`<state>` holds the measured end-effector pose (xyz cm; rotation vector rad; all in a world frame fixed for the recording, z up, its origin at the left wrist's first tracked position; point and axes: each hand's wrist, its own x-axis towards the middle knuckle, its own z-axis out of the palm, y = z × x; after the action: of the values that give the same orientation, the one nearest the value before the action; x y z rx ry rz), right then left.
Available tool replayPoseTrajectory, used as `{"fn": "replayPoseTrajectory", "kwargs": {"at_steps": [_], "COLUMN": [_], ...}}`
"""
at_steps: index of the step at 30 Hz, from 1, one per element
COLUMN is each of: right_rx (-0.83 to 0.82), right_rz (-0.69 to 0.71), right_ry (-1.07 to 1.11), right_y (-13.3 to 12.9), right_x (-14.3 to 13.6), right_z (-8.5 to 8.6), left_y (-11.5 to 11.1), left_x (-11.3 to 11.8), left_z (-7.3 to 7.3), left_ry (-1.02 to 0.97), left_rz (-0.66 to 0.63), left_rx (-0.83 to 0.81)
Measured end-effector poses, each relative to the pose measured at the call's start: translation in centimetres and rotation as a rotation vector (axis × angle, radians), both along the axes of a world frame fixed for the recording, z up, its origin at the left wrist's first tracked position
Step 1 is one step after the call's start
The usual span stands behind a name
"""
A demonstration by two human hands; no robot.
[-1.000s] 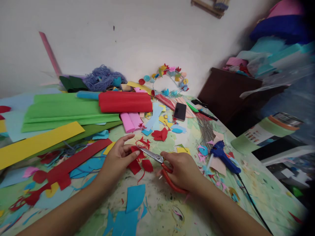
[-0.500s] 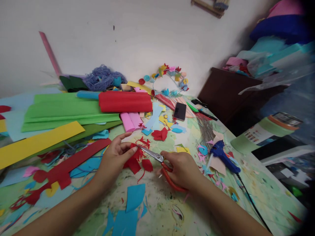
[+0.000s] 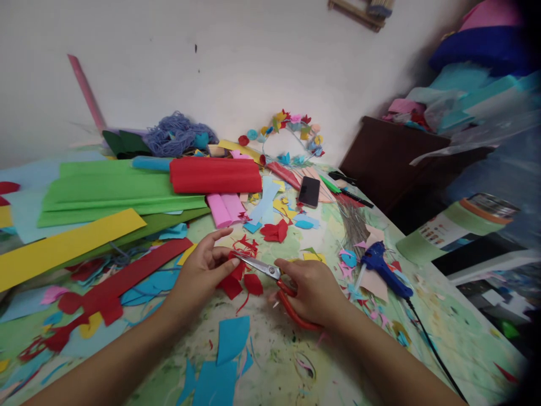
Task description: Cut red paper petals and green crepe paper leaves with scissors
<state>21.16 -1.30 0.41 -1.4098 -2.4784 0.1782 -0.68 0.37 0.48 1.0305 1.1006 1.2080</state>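
Note:
My left hand [image 3: 208,264] pinches a small piece of red paper between thumb and fingers, much of it hidden by the fingertips. My right hand [image 3: 310,287] is wrapped round the orange handles of the scissors [image 3: 264,267]. The scissor blades point left, nearly together, with their tips at the red piece by my left thumb. Just below the blades lie cut red paper pieces [image 3: 253,284], and thin red scraps are above them. A red paper flower [image 3: 274,230] rests farther back.
Red [image 3: 215,175] and green paper rolls [image 3: 105,186] lie at the back left. Blue sheets [image 3: 215,383] are at the front. A phone [image 3: 309,192], a blue glue gun [image 3: 384,269] with a cord and a green bottle [image 3: 456,228] stand or lie to the right.
My left hand has shifted slightly to the right, with the red piece. The scissors and my right hand have hardly moved.

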Motion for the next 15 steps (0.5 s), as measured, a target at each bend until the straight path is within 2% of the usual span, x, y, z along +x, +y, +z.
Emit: {"fn": "replayPoseTrajectory", "kwargs": {"at_steps": [15], "right_rx": [-0.023], "right_rz": [0.019], "right_ry": [0.02], "right_y": [0.09], "right_x": [0.08], "right_z": [0.1], "left_y": [-0.2], "left_x": [-0.11], "left_z": [0.19], "left_ry": [-0.01], "left_rz": [0.003], "left_rx": [-0.006]}}
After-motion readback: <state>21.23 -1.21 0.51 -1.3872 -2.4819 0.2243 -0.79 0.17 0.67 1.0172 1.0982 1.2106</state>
